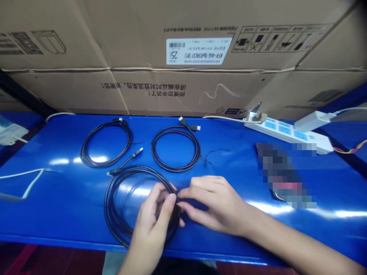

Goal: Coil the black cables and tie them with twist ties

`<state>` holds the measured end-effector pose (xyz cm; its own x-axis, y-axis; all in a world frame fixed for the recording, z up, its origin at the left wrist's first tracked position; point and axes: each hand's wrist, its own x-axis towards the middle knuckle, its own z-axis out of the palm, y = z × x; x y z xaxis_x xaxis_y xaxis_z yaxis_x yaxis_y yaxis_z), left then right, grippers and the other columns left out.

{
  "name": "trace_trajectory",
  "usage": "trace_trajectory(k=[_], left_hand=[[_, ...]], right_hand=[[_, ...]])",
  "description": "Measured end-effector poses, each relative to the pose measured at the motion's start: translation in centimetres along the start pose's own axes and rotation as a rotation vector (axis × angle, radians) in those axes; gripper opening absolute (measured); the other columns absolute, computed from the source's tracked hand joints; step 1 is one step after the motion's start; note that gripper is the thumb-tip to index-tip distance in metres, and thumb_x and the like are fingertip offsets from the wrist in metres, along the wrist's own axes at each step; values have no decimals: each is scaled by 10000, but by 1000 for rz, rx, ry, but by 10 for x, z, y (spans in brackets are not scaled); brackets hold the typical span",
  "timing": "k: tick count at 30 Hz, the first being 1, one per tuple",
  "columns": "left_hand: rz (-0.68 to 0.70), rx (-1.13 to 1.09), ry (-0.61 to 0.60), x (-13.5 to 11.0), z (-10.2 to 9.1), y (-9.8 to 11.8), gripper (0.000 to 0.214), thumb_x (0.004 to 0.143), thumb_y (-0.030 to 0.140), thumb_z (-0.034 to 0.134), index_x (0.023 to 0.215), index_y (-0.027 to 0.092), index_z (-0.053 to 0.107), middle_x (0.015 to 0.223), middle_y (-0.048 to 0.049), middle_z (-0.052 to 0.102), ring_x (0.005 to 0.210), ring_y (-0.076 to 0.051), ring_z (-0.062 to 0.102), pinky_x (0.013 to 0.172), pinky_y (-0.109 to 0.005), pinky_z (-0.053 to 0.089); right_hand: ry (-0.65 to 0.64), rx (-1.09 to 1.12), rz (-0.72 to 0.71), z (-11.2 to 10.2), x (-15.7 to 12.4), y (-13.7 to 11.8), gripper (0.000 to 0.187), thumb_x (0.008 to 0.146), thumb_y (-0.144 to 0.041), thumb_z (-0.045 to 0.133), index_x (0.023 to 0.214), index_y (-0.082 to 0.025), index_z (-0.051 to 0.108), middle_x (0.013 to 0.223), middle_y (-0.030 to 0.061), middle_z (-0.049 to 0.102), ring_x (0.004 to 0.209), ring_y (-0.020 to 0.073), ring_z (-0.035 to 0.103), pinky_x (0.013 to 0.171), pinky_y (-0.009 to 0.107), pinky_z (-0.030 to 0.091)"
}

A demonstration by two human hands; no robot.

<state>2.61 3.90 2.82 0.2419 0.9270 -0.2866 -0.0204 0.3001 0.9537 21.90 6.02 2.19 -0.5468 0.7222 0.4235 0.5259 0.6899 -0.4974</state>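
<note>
Black cable [137,166] between left hand [151,225] and right hand [215,204].

Background of the work area: a large corrugated cardboard carton [172,46] with a barcode label and printed handling icons stands behind a glossy blue bench [71,214]. A white power strip [286,130] lies at the bench's right rear. Pale streaks of reflected light cross the surface. Dark reddish floor [65,263] shows below.

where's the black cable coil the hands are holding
In the head view, the black cable coil lies front centre on the blue table, held by the left hand and right hand, in front of the left coil and right coil.
</note>
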Motion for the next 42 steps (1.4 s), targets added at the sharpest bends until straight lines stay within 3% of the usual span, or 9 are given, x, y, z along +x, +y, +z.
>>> trace_trajectory(k=[5, 8, 11, 14, 20, 28, 35, 38, 42], left_hand=[[12, 26, -30, 0, -2, -2, 230, 994, 452, 548, 957, 238, 620, 803, 34, 631, 659, -122, 637, 686, -236, 531], [12, 31, -48, -1, -4, -1, 240, 1000, 462, 536, 982, 240, 628, 821, 30, 642, 671, -125, 644, 700, -241, 531], [0, 33, -55, -1, -4, -1, 248, 1008, 463, 520, 1040, 238, 622, 817, 27, 652, 683, -133, 665, 720, -249, 529], [-1, 41, -59, -1, -4, -2, 255, 1015, 460, 508, 1101, 241, 605, 801, 35, 663, 672, -129, 677, 723, -247, 528], [11, 28, -36, -1, -5, -6, 279, 1007, 460, 518, 1130, 227, 608, 788, 18, 690, 634, -139, 683, 698, -261, 543], [12, 57, -52, 1, -4, -3, 279, 1000, 472, 519, 1066, 223, 627, 768, 15, 689, 619, -147, 683, 684, -269, 545], [-24, 16, -76, -1, -5, 0, 288, 991, 478, 542, 1124, 230, 605, 776, 19, 690, 628, -153, 697, 686, -272, 556], [-21, 4, -47, -1, -3, 0, 287, 987, 480, 549, 1110, 227, 605, 753, 23, 686, 616, -156, 692, 673, -277, 561], [-28, -20, -5, -1, -2, 1, 279, 987, 471, 551, 1096, 219, 602, 750, 27, 684, 604, -152, 687, 665, -273, 560]], right_hand=[[-6, 118, 54, 0, 4, -5, 114, 984, -211, 580, 958, -170, 683, 748, 0, 662, 637, 124, 571, 618, 257, 392], [-69, 380, 251, -2, 8, -10, 172, 996, -220, 549, 879, -172, 665, 722, -10, 642, 609, 109, 538, 603, 237, 394], [-157, 730, 508, -4, 13, -11, 275, 1028, -360, 521, 857, -174, 631, 738, 0, 638, 611, 118, 506, 587, 242, 389], [-226, 966, 639, -5, 16, -8, 325, 1002, -458, 559, 850, -174, 607, 769, 10, 628, 665, 137, 508, 636, 267, 388], [-198, 988, 737, -3, 16, 2, 353, 907, -518, 691, 884, -173, 621, 691, -41, 513, 634, 121, 422, 597, 257, 309], [-193, 1259, 855, -6, 16, 7, 316, 804, -357, 847, 933, -187, 614, 599, -115, 400, 535, 71, 260, 494, 233, 169], [-167, 1133, 784, 1, 12, 8, 339, 751, -386, 879, 891, -183, 647, 603, -110, 396, 540, 74, 318, 517, 212, 263], [-93, 894, 610, 4, 11, 9, 256, 818, -407, 826, 846, -177, 719, 613, -84, 400, 550, 87, 352, 525, 223, 294], [35, 584, 290, 5, 6, 11, 160, 935, -349, 725, 949, -206, 796, 697, -16, 562, 608, 117, 494, 552, 234, 381]])
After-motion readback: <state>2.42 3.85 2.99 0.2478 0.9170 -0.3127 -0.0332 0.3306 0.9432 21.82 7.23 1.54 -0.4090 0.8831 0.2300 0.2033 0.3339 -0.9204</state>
